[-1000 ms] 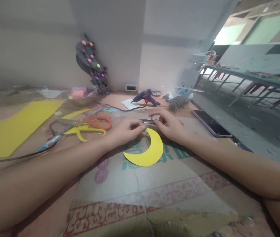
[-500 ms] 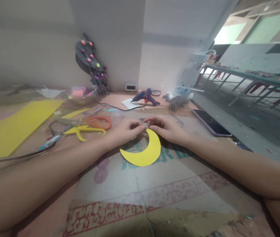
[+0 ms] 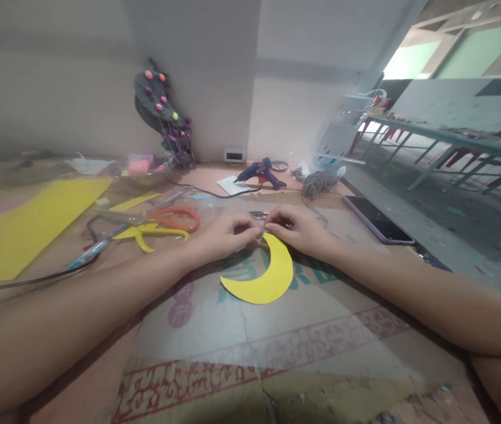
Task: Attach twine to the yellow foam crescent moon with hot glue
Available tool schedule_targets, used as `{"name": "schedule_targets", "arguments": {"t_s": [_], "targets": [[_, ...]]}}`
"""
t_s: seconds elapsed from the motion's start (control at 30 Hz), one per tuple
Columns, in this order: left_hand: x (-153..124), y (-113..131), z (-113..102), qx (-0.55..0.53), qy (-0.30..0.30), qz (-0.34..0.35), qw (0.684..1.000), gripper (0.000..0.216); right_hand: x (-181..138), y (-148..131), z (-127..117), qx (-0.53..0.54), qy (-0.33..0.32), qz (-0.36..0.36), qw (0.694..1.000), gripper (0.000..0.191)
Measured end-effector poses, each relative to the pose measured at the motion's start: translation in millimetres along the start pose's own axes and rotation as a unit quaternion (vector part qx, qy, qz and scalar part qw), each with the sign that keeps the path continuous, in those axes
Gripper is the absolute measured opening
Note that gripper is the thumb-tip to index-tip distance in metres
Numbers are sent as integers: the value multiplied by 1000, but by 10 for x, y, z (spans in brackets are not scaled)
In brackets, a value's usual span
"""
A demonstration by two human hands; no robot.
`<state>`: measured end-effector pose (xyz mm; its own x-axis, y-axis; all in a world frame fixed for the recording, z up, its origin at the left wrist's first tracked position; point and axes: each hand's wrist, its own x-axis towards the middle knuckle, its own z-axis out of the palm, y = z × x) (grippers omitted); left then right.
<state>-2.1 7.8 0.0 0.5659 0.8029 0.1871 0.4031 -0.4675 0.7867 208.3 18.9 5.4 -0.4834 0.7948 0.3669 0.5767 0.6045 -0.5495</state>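
A yellow crescent-shaped foam cutout (image 3: 268, 275) lies on a printed cardboard sheet (image 3: 250, 330). My left hand (image 3: 226, 234) is closed in a pinch at the crescent's upper tip. My right hand (image 3: 301, 227) meets it from the right, its fingers also pinched at that tip. What sits between the fingertips is too small to name. A small metal tool (image 3: 258, 215) lies just behind the two hands.
Orange-handled scissors (image 3: 175, 218) and yellow scissors (image 3: 151, 234) lie to the left, beside a large yellow foam sheet (image 3: 25, 227). A blue glue gun (image 3: 259, 172) and a twine bundle (image 3: 318, 182) sit at the back. A phone (image 3: 378, 219) rests on the right.
My right hand has drawn in from the metal tool to the crescent's tip. The crescent has shifted slightly under the fingers.
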Motion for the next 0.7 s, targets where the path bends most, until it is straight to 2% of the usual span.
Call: {"name": "schedule_targets", "arguments": {"t_s": [0.57,0.7], "targets": [[-9,0,-11,25,-12,26,999,29,9,32,21,4,13,5,1000,18],[-5,3,14,8,17,-11,1000,31,13,61,22,46,15,7,999,25]]}}
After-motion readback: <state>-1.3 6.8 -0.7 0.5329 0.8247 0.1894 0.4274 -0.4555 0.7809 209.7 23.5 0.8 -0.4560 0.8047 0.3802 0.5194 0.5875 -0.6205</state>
